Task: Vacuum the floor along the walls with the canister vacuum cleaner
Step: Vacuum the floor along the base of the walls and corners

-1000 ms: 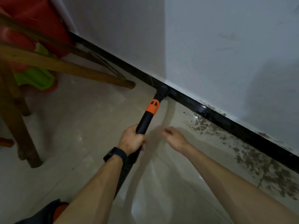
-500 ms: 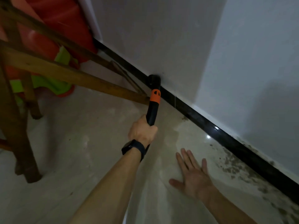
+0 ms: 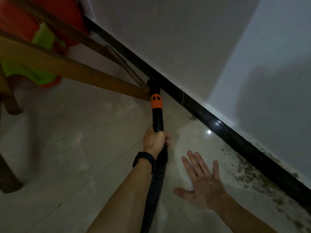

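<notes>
My left hand [image 3: 155, 140] grips the black vacuum wand [image 3: 157, 118], just below its orange collar [image 3: 156, 101]. The wand's black nozzle tip [image 3: 153, 84] sits at the foot of the black baseboard [image 3: 218, 126], right beside the end of a wooden chair rail. A ribbed black hose [image 3: 154, 190] runs down from the wand along my left forearm. My right hand [image 3: 202, 180] lies flat on the pale tiled floor [image 3: 84, 148] with its fingers spread and straight. The canister itself is out of view.
A wooden chair frame [image 3: 67, 68] stands at the left, its legs on the floor. Red and green plastic items [image 3: 42, 41] sit behind it. Dark dirt speckles [image 3: 249, 175] lie on the floor along the baseboard at the right. The white wall [image 3: 202, 47] rises above.
The nozzle has slid left along the baseboard, up to the chair rail's end. My right hand went from hovering, loosely curled, to lying flat on the floor.
</notes>
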A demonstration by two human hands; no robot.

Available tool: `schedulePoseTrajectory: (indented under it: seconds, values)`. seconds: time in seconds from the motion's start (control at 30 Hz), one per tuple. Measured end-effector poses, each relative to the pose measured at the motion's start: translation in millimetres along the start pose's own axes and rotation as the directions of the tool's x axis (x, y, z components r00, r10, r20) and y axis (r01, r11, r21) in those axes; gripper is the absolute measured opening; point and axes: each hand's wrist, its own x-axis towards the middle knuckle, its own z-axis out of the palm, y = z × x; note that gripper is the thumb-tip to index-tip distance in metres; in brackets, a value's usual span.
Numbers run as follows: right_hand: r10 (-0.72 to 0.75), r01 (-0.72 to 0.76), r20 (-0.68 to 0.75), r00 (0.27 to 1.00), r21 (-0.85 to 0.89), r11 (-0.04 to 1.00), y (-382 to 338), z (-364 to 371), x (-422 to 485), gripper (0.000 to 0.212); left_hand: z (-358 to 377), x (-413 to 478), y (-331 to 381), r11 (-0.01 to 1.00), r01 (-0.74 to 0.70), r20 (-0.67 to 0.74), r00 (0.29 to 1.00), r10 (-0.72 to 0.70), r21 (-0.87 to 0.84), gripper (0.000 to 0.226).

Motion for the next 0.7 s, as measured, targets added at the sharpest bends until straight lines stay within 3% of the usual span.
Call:
schedulePoseTrajectory:
  seconds: [0.07, 0.13, 0.3, 0.43, 0.53, 0.7]
  values:
    - [-0.009, 0.010, -0.026, 1.000, 0.023, 1.000, 0, 2, 1, 0.113, 4, 11, 8, 1.000, -0.010, -0.027, 1.000, 0.010, 0.028, 0.025]
    - [-0.027, 0.022, -0.146, 0.989, -0.039, 0.999, -3, 3, 2, 0.113, 6, 22, 17, 0.994, -0.020, -0.056, 0.998, 0.026, 0.111, 0.024]
    - [-0.019, 0.016, -0.106, 0.994, -0.026, 1.000, 0, 9, 4, 0.112, 11, 31, 40, 0.984, -0.002, -0.089, 0.996, 0.018, 0.180, 0.016]
    - [0.002, -0.001, -0.111, 0.994, 0.006, 1.000, 4, 16, 6, 0.115, 9, 24, 41, 0.995, 0.048, -0.054, 0.998, -0.043, 0.089, 0.022]
    - [-0.045, 0.046, -0.103, 0.994, 0.011, 0.999, 0, 1, 2, 0.116, 11, 3, 32, 0.997, 0.075, 0.004, 0.997, -0.075, -0.005, 0.014]
    - [-0.016, 0.017, -0.046, 0.999, 0.037, 0.999, 4, 7, 3, 0.114, 9, -14, 13, 0.988, 0.029, 0.006, 1.000, -0.030, 0.155, 0.020]
